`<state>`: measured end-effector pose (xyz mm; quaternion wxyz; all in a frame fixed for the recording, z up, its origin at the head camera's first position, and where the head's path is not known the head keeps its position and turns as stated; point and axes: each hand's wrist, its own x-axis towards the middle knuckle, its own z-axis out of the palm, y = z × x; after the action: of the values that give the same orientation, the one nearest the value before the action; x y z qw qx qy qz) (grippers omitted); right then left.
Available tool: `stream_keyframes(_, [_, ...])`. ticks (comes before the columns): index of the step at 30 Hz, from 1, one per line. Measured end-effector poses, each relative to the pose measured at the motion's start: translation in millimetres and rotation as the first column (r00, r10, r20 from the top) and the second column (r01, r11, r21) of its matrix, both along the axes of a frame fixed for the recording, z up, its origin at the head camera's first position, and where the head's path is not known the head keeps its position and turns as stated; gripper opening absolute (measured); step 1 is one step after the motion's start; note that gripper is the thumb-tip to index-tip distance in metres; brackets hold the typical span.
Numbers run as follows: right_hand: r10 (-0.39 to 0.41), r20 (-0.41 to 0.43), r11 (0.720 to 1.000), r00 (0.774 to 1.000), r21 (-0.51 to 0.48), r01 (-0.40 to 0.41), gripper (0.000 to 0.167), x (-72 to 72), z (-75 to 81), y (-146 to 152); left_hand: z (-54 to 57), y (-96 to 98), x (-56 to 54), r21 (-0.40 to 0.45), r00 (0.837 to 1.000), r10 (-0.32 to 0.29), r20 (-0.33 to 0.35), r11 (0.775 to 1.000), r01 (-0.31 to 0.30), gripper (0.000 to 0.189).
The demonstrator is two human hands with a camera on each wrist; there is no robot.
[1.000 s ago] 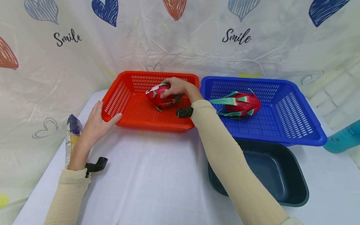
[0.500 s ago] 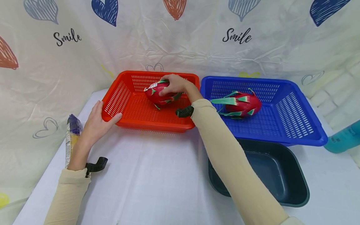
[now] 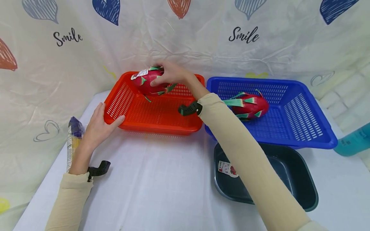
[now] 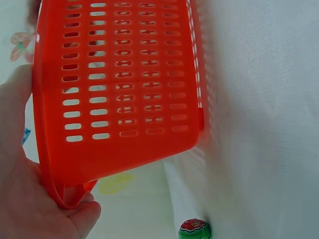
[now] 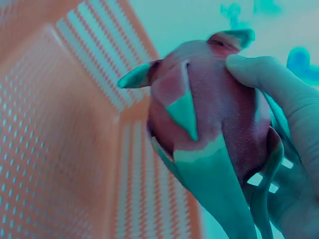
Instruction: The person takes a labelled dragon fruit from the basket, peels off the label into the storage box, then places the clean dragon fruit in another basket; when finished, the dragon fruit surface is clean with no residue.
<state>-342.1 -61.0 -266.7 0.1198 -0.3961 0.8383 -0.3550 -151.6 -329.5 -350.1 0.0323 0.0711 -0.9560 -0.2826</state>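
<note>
Stickered dragon fruit [image 3: 145, 85] raised since the earlier frame, fingers of the right hand [image 3: 171, 73] clamped round it. Left hand [image 3: 99, 129] clasps the red basket [image 3: 156, 129] corner, presumably steadying it.

This person's right hand [image 3: 171, 74] grips a dragon fruit [image 3: 143, 84]; under it I see a red basket [image 3: 156, 117], whose corner the left hand [image 3: 99, 128] holds.
</note>
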Motion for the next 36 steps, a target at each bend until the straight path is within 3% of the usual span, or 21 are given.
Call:
stream_keyframes(3, [0.007,-0.070,0.999,0.998,-0.035,-0.009,0.057,17.2,18.5,-6,0.6,-0.5,0.1,0.000,1.000,0.006,0.008,1.000,-0.006,0.103])
stream_keyframes(6, [-0.041,-0.128,0.997,0.991,-0.069,0.032,0.060,35.5,31.1,-5,0.6,-0.2,-0.8,0.000,1.000,-0.001,0.016,1.000,0.001,0.104])
stream_keyframes(10, [-0.114,-0.099,0.983,0.989,-0.159,0.097,0.061,59.7,40.5,2,-0.5,-0.2,-1.4,0.001,1.000,-0.002,0.020,1.000,0.002,0.106])
stream_keyframes(13, [-0.131,-0.131,0.969,0.983,-0.225,0.099,0.059,82.1,41.9,13,0.2,-0.9,-0.8,-0.004,1.000,0.008,0.022,1.000,-0.008,0.106])
stream_keyframes(18, [-0.144,-0.271,0.960,0.952,-0.271,0.068,0.067,135.1,31.7,42,0.4,-1.9,-0.7,0.003,1.000,0.007,0.015,1.000,-0.007,0.106])
stream_keyframes(21, [-0.154,-0.322,0.956,0.934,-0.289,0.058,0.072,169.1,21.7,63,0.2,-2.0,-1.1,0.004,1.000,0.007,0.007,1.000,-0.007,0.105])
stream_keyframes(24, [-0.152,-0.330,0.947,0.932,-0.319,0.041,0.075,198.2,11.8,85,0.7,-0.9,-2.1,0.002,1.000,0.009,0.003,1.000,-0.009,0.105])
stream_keyframes(30, [-0.127,-0.264,0.937,0.956,-0.347,0.029,0.081,238.5,-3.7,115,1.5,-0.4,-1.6,0.007,1.000,0.010,-0.005,1.000,-0.010,0.104])
stream_keyframes(36, [-0.125,-0.117,0.942,0.985,-0.327,0.080,0.078,255.1,-17.8,129,-1.0,-1.3,-0.7,0.005,1.000,0.001,0.005,1.000,-0.001,0.104])
